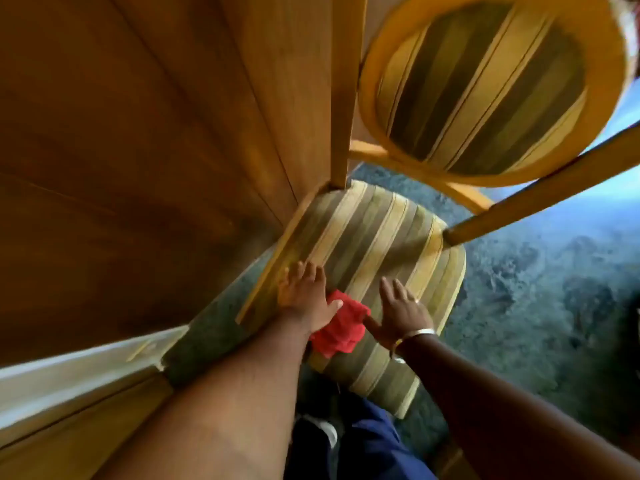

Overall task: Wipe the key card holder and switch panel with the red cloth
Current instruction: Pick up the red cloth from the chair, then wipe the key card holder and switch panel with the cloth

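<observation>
The red cloth [339, 327] lies crumpled on the striped seat of a wooden chair [374, 237], near its front edge. My left hand [303, 292] is spread flat on the seat just left of the cloth, its thumb lying over the cloth's edge. On the other side my right hand [401, 311] is also spread flat, with its thumb touching the cloth. Neither hand has the cloth gripped. A bracelet sits on my right wrist. No key card holder or switch panel is in view.
A wooden wall panel or door [138, 150] rises close on the left. The chair's round striped backrest [485, 88] is ahead at upper right. Dark patterned carpet [536, 289] covers the floor to the right. My legs in blue trousers [374, 445] are below.
</observation>
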### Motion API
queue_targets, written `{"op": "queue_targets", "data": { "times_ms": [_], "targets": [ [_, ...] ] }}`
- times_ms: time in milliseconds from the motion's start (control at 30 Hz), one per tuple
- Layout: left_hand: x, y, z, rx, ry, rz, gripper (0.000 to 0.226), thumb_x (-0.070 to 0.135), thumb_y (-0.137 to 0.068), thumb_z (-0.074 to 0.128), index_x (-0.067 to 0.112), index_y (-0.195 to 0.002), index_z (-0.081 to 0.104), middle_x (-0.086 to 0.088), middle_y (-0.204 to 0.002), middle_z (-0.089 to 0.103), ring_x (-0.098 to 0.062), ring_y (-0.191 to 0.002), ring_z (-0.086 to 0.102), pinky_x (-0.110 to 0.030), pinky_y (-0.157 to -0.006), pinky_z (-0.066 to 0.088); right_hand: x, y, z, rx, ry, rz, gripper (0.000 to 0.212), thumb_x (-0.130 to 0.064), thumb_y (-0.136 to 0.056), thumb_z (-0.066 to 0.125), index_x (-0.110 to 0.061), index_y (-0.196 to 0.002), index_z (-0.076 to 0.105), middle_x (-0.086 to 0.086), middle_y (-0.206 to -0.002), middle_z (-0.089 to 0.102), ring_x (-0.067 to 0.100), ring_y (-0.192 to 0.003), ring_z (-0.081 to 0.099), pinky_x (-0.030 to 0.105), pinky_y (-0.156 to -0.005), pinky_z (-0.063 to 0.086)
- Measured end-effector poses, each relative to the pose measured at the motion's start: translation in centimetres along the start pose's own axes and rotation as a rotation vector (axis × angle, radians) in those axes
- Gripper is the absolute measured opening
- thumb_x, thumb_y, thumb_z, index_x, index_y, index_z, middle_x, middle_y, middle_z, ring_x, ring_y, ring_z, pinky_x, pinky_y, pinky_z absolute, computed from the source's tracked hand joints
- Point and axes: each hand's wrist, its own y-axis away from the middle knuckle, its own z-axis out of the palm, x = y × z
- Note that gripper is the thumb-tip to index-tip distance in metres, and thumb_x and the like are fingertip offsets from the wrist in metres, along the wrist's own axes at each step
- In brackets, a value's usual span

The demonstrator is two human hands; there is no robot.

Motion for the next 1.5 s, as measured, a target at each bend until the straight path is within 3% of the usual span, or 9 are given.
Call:
{"op": "queue_targets", "data": {
  "times_ms": [100, 233, 400, 500, 667, 900, 1033, 1300, 1500],
  "targets": [
    [-0.7, -1.0, 4.8, -0.061, 0.12, -0.114, 0.08, 0.062, -0.092, 0.041, 0.012, -0.152, 0.025, -0.013, -0.162, 0.025, -0.033, -0.149, 0.024, -0.049, -0.12, 0.021, -1.9, -0.8, 4.5, -0.098, -0.205, 0.084, 0.08, -0.05, -0.079, 0.05, -0.011, -0.142, 0.016, 0.016, -0.146, 0.029, 0.032, -0.126, 0.037, 0.04, -0.097, 0.037],
    [-1.1, -1.2, 8.7, 0.061, 0.305, -0.101, 0.053, 0.052, -0.093, 0.05, 0.018, -0.134, 0.051, -0.008, -0.134, 0.059, -0.03, -0.122, 0.054, -0.044, -0.1, 0.043, -3.7, -1.7, 8.0, -0.078, -0.256, 0.174, 0.068, -0.049, -0.081, 0.051, -0.015, -0.135, 0.027, 0.012, -0.132, 0.044, 0.032, -0.105, 0.054, 0.042, -0.08, 0.048],
    [-2.3, -1.2, 10.5, 0.118, 0.459, -0.233, 0.048, 0.046, -0.086, 0.067, 0.019, -0.123, 0.056, -0.007, -0.124, 0.061, -0.027, -0.111, 0.058, -0.04, -0.086, 0.051, -4.6, -2.8, 9.8, -0.046, -0.317, 0.241, 0.047, -0.042, -0.077, 0.06, -0.013, -0.111, 0.045, 0.012, -0.109, 0.051, 0.032, -0.091, 0.056, 0.044, -0.075, 0.049],
    [-3.0, -1.3, 10.3, 0.012, 0.643, -0.307, 0.039, 0.036, -0.088, 0.068, 0.016, -0.119, 0.058, -0.007, -0.12, 0.064, -0.026, -0.109, 0.061, -0.04, -0.089, 0.054, -4.9, -3.6, 9.2, -0.126, -0.391, 0.278, 0.037, -0.036, -0.075, 0.064, -0.014, -0.104, 0.054, 0.009, -0.102, 0.058, 0.025, -0.088, 0.056, 0.035, -0.073, 0.047],
    [-5.1, 1.0, 4.9, 0.057, 0.941, -0.321, 0.011, 0.023, -0.09, 0.067, 0.019, -0.092, 0.057, 0.0, -0.094, 0.063, -0.026, -0.097, 0.066, -0.035, -0.08, 0.05, -7.8, -3.8, 3.0, -0.063, -0.446, 0.115, 0.029, -0.031, -0.072, 0.067, -0.014, -0.095, 0.062, 0.01, -0.091, 0.066, 0.026, -0.082, 0.059, 0.032, -0.069, 0.046],
    [-12.9, 8.9, -13.7, 0.557, 1.027, -0.275, 0.022, 0.014, -0.084, 0.075, -0.002, -0.093, 0.064, -0.014, -0.086, 0.064, -0.026, -0.081, 0.059, -0.04, -0.068, 0.046, -20.7, -1.9, -15.4, 0.162, -0.488, -0.298, 0.03, -0.031, -0.074, 0.067, -0.01, -0.095, 0.064, 0.016, -0.09, 0.067, 0.033, -0.085, 0.06, 0.031, -0.065, 0.039],
    [-19.3, 18.7, -23.8, 0.937, 0.967, -0.257, 0.019, 0.021, -0.081, 0.078, 0.007, -0.088, 0.068, -0.003, -0.079, 0.063, -0.018, -0.071, 0.056, -0.031, -0.059, 0.037, -31.0, 3.1, -25.7, 0.317, -0.514, -0.617, 0.027, -0.028, -0.073, 0.068, -0.006, -0.09, 0.065, 0.019, -0.087, 0.067, 0.036, -0.082, 0.059, 0.037, -0.068, 0.043],
    [-30.1, 44.8, -34.1, 1.627, 1.06, -0.139, 0.018, 0.035, -0.08, 0.066, 0.021, -0.091, 0.071, 0.0, -0.081, 0.073, -0.01, -0.068, 0.069, -0.025, -0.055, 0.051, -51.8, 21.1, -37.3, 0.468, -0.656, -1.22, 0.016, -0.035, -0.073, 0.068, -0.02, -0.079, 0.064, -0.008, -0.069, 0.061, 0.003, -0.06, 0.052, 0.009, -0.05, 0.032],
    [-35.3, 57.1, -35.0, 2.046, 1.38, 0.142, 0.014, 0.019, -0.087, 0.063, 0.007, -0.092, 0.068, 0.001, -0.07, 0.075, -0.006, -0.063, 0.068, -0.017, -0.054, 0.052, -62.4, 33.5, -39.2, 0.562, -0.688, -1.551, 0.017, -0.041, -0.08, 0.058, -0.026, -0.089, 0.06, -0.009, -0.081, 0.064, 0.005, -0.074, 0.058, 0.032, -0.066, 0.046]
  ]
}}
